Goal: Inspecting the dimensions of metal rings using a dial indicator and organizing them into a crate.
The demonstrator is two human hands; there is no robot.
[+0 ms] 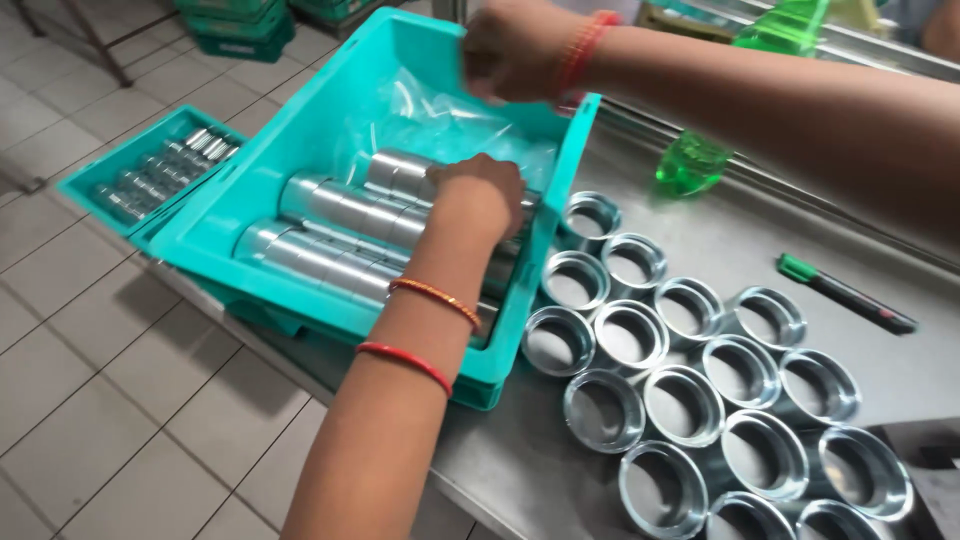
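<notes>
Saw left hand (480, 195) down inside crate (250, 195), fingers curled over end of ring stack (340, 215); whether actually clamped on it, could not tell. Stacks lay on their sides in rows, on clear liner (440, 115). Right hand (510, 45) closed on crate's far rim, pinching rim and liner edge. Crate sat tilted over table (900, 260) edge. Loose rings (690, 385) stood open-end up on table just beside crate. Noted green bottle (700, 155) and marker (845, 293) behind rings, second crate (95, 180) on floor.
</notes>
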